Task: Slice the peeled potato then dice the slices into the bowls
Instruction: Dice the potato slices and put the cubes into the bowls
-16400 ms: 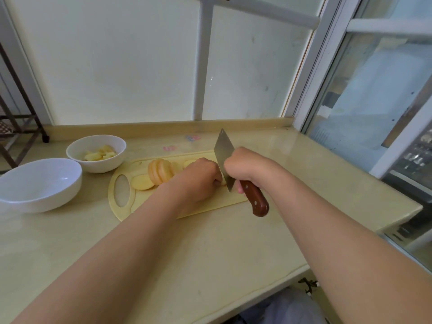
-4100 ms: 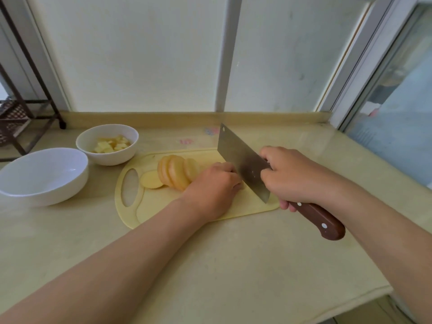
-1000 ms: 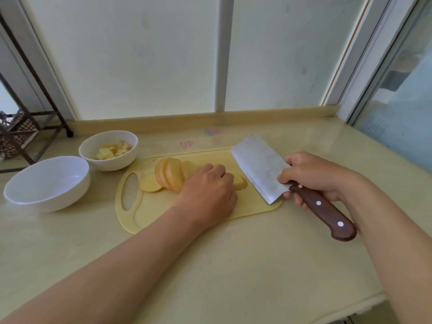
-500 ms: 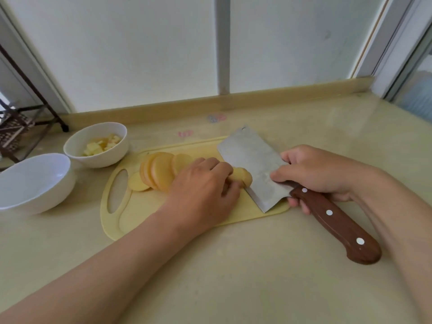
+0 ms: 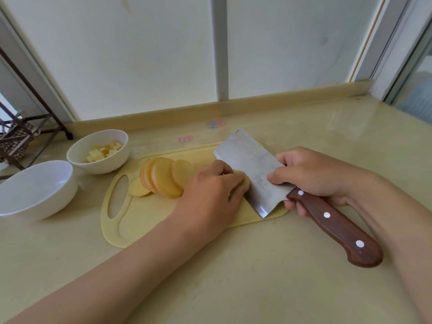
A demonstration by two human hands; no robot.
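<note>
On the tabletop (image 5: 257,277), the empty big bowl (image 5: 35,188) sits at 9 o'clock of the cutting board (image 5: 145,220); the small bowl (image 5: 98,152) with dice sits at 10. Slicing looks nearly done: the left hand (image 5: 210,197) curls over the potato end (image 5: 243,178), slices (image 5: 163,176) fanned at its 9 o'clock. The right hand (image 5: 311,176) grips the cleaver (image 5: 252,169), tilted. Next likely needs 1 upright cut clear of the fingertips. No readable writing.

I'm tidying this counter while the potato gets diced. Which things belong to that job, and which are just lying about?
In use:
steel cleaver with brown wooden handle
yellow plastic cutting board
round potato slices
small white bowl of diced potato
large empty white bowl

Lying about:
dark metal rack
</note>
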